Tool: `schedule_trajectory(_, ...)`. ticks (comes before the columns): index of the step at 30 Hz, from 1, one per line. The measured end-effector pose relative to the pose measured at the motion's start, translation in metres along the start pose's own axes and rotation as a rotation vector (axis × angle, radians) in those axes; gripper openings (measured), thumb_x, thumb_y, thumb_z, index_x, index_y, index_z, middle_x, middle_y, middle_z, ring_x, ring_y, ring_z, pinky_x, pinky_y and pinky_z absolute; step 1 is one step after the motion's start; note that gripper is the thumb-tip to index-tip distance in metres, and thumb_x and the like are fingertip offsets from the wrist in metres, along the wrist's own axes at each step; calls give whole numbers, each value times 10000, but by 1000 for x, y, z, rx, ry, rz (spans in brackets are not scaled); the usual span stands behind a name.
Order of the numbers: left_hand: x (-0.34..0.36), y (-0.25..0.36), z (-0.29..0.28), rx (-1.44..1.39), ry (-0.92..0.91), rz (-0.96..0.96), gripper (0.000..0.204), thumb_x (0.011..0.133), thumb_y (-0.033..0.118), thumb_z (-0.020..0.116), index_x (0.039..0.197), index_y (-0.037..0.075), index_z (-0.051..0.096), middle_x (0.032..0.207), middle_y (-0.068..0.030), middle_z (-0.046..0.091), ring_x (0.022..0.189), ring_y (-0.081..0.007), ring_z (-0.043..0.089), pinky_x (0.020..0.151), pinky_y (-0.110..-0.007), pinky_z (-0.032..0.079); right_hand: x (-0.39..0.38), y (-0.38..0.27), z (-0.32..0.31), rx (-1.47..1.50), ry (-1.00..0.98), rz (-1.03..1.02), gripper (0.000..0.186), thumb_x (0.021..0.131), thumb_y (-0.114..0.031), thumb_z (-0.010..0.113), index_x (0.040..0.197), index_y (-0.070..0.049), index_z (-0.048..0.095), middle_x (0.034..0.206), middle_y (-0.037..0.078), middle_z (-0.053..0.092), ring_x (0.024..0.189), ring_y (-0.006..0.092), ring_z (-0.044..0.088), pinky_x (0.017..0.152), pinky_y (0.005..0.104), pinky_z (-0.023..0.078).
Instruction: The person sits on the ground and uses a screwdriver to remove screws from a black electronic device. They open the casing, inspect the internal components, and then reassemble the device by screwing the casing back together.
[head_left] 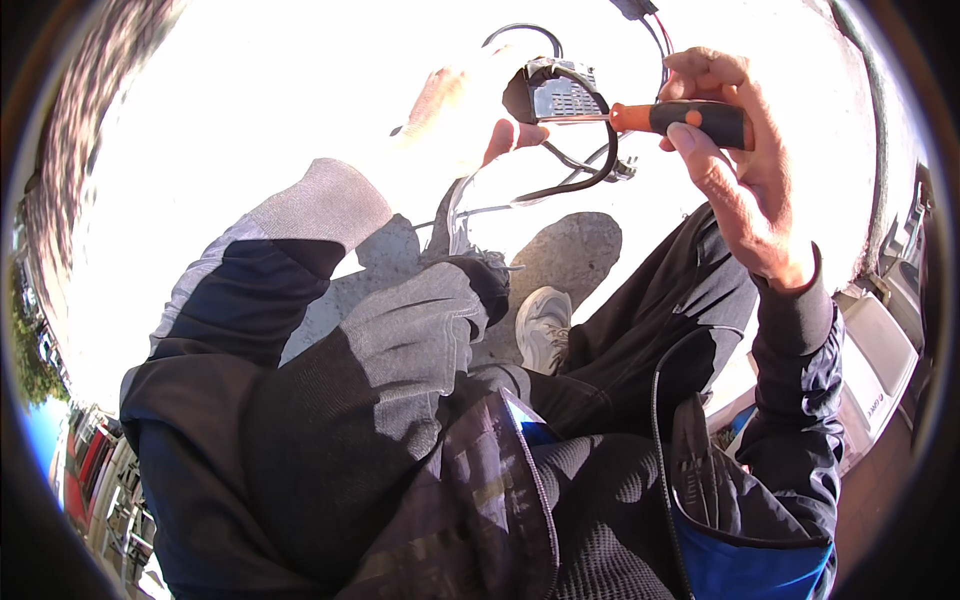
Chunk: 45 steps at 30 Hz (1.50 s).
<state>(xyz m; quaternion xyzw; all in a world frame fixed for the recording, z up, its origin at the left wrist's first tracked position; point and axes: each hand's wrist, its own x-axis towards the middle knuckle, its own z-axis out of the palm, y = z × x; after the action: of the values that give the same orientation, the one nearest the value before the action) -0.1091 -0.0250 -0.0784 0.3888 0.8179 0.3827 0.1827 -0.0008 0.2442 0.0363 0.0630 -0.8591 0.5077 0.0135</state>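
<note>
My left hand (455, 115), partly washed out by sunlight, grips a small dark box with a slotted vent panel (565, 98) by its left side. Black cables (600, 165) loop from the box and hang below it. In my right hand (745, 170), fingers wrap the handle of an orange and black screwdriver (685, 118). Its thin shaft points left and lies along the lower edge of the box; whether the tip sits in a screw I cannot make out. A small dark connector (625, 170) hangs beside the cables.
Sunlit pale ground lies underneath, with my grey shoe (545, 325) on it. Black and red wires (660, 30) run at the top. White plastic cases (875, 375) stand at the right. A red vehicle (90, 470) shows at the far left edge.
</note>
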Motion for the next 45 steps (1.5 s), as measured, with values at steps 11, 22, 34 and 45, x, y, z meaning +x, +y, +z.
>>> schedule_trajectory(11,6,-2,-3,-6,-6,1,830,788,400,991,1430,44,606,1159,-201,763,980,-345,787,895,-447,644,3,-1,11,-43,47,-23,395,1101,-272,726,1394,-23,635,1018,48,708,788,98,627,745,278,548)
schedule_trajectory(22,-1,1,-1,-19,-5,-25,836,783,394,996,1434,41,609,1176,-201,762,1000,-343,785,911,-444,642,-2,6,12,-58,44,-58,552,1081,-289,743,1528,-36,539,1136,109,682,1001,183,713,923,343,599)
schedule_trajectory(34,-4,3,-3,-24,-7,-44,843,777,389,1001,1437,37,612,1194,-201,761,1023,-341,782,928,-441,640,4,4,8,-89,3,-23,589,1089,-244,719,1581,-21,486,1220,87,657,800,97,609,707,252,528)
schedule_trajectory(45,-4,4,-4,-30,-4,-47,849,772,383,1005,1440,34,615,1210,-201,760,1043,-339,779,944,-438,638,9,2,12,-16,42,55,572,1084,-356,750,1516,-45,541,1040,53,665,816,124,667,756,282,589)
